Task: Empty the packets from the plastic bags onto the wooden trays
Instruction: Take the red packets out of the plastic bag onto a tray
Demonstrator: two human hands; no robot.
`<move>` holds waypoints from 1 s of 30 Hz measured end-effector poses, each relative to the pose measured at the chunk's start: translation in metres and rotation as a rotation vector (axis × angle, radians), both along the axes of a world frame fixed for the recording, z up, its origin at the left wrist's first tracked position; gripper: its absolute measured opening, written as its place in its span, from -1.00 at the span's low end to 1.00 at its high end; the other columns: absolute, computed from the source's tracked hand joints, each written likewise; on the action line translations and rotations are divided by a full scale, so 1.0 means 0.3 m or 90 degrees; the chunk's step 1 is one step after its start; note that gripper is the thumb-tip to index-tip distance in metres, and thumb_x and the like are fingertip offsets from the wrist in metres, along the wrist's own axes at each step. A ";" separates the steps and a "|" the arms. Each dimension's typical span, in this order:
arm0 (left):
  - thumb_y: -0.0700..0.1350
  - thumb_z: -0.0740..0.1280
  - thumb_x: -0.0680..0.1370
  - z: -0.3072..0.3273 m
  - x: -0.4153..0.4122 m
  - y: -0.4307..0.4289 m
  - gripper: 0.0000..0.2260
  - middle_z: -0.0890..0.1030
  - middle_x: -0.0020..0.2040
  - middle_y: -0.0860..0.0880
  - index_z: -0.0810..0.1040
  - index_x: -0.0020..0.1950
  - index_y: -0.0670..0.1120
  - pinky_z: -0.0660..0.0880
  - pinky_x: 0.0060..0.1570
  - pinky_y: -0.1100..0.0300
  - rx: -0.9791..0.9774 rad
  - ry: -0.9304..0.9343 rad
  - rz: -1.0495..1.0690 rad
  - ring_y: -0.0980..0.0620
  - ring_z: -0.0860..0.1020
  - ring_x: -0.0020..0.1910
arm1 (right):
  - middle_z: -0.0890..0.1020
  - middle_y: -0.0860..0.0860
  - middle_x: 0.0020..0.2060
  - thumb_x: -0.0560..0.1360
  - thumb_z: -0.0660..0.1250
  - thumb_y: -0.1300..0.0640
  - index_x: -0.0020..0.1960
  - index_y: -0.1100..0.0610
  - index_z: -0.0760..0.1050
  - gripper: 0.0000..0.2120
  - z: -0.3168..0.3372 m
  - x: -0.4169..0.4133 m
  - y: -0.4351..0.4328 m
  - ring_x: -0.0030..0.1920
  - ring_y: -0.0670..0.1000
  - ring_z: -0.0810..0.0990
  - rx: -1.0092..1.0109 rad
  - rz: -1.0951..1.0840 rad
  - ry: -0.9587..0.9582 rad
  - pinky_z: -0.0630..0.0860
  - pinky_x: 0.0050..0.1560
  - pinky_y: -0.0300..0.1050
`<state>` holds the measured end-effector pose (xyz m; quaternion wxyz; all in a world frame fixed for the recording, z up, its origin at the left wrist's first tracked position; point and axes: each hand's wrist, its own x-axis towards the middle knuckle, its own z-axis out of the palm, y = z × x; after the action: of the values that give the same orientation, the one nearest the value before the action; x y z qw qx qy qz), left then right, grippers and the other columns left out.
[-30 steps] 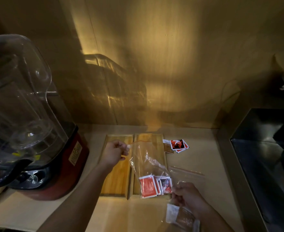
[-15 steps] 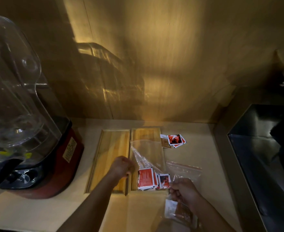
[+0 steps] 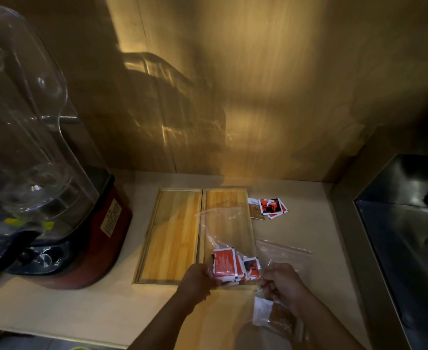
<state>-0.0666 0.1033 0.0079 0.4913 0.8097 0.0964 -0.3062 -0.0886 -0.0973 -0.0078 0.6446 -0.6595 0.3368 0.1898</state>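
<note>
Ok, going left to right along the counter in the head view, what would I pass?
Blender → left wooden tray → right wooden tray → loose red packets → flat clear zip bag → steel sink.

We are in a kitchen: a blender [image 3: 38, 173] (clear jar, red base) on the counter [image 3: 81, 306], a steel sink [image 3: 404, 236] alongside.
</note>
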 end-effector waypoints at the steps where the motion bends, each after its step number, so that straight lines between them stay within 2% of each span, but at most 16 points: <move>1: -0.24 0.37 0.45 -0.003 0.001 0.003 -0.90 0.52 -0.40 -0.02 0.53 -0.25 -0.10 0.33 -0.55 0.32 -0.014 0.012 0.028 0.09 0.42 -0.47 | 0.51 0.24 -0.51 0.43 0.24 0.39 -0.38 0.30 0.47 -0.78 -0.001 0.004 0.001 -0.59 0.05 0.36 -0.001 0.007 0.000 0.17 -0.57 -0.26; 5: -0.31 0.33 0.45 0.009 0.027 0.014 -0.88 0.51 -0.42 -0.10 0.48 -0.29 -0.19 0.32 -0.61 0.31 -0.072 0.051 0.142 0.07 0.43 -0.54 | 0.45 0.20 -0.54 0.45 0.28 0.30 -0.46 0.23 0.49 -0.70 0.017 0.021 0.007 -0.59 0.03 0.31 0.027 0.033 -0.009 0.15 -0.56 -0.27; 8: -0.32 0.26 0.48 0.043 0.055 0.015 -0.86 0.47 -0.45 -0.12 0.46 -0.28 -0.18 0.30 -0.66 0.35 -0.112 0.080 0.181 0.06 0.41 -0.60 | 0.45 0.12 -0.60 0.45 0.30 0.23 -0.42 0.22 0.50 -0.74 0.049 0.050 0.016 -0.60 0.02 0.31 0.047 0.049 -0.021 0.14 -0.56 -0.25; 10: -0.32 0.22 0.51 0.074 0.083 0.017 -0.86 0.49 -0.41 -0.12 0.47 -0.24 -0.18 0.38 -0.62 0.32 -0.155 0.090 0.200 0.05 0.45 -0.55 | 0.49 0.09 -0.57 0.44 0.32 0.24 -0.34 0.25 0.50 -0.81 0.079 0.078 0.024 -0.62 0.04 0.35 0.049 0.044 -0.048 0.19 -0.60 -0.25; 14: -0.23 0.27 0.53 0.145 0.147 0.035 -0.94 0.57 -0.25 -0.13 0.52 -0.07 -0.20 0.57 -0.42 0.22 -0.183 0.065 0.247 0.03 0.55 -0.39 | 0.52 0.05 -0.52 0.42 0.33 0.30 -0.32 0.22 0.51 -0.86 0.154 0.126 0.032 -0.61 -0.07 0.38 0.084 0.032 -0.087 0.23 -0.59 -0.29; 19: -0.22 0.29 0.51 0.184 0.164 0.063 -0.95 0.57 -0.21 -0.11 0.52 -0.06 -0.18 0.57 -0.35 0.20 -0.192 0.048 0.246 0.01 0.55 -0.30 | 0.50 0.07 -0.53 0.42 0.28 0.35 -0.36 0.21 0.49 -0.81 0.176 0.149 0.016 -0.58 -0.05 0.39 0.106 0.044 -0.116 0.20 -0.53 -0.27; 23: -0.26 0.28 0.48 0.135 0.110 0.074 -0.93 0.55 -0.29 -0.09 0.55 -0.13 -0.15 0.54 -0.38 0.22 -0.160 0.131 0.198 0.03 0.50 -0.34 | 0.43 0.14 -0.54 0.40 0.27 0.36 -0.41 0.24 0.46 -0.79 0.119 0.102 -0.001 -0.56 0.03 0.36 0.105 0.099 -0.067 0.22 -0.55 -0.22; 26: -0.10 0.33 0.46 0.068 0.065 0.075 -0.88 0.55 -0.34 -0.06 0.58 -0.15 -0.14 0.49 -0.42 0.26 -0.128 0.191 0.142 0.05 0.49 -0.39 | 0.43 0.17 -0.55 0.42 0.31 0.29 -0.33 0.27 0.45 -0.84 0.058 0.066 -0.004 -0.56 0.04 0.35 0.087 0.144 0.000 0.18 -0.52 -0.23; 30: 0.10 0.32 0.48 0.017 0.073 0.059 -0.68 0.59 -0.34 -0.09 0.57 -0.08 -0.17 0.43 -0.53 0.32 -0.127 0.207 0.199 0.06 0.53 -0.49 | 0.48 0.15 -0.46 0.47 0.33 0.09 -0.20 0.26 0.44 -0.77 0.031 0.065 0.001 -0.58 0.00 0.44 0.102 0.109 0.034 0.23 -0.55 -0.31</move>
<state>-0.0448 0.1210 0.0129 0.5880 0.6726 0.2677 -0.3608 -0.0692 -0.0970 0.0015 0.6674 -0.6273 0.2798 0.2878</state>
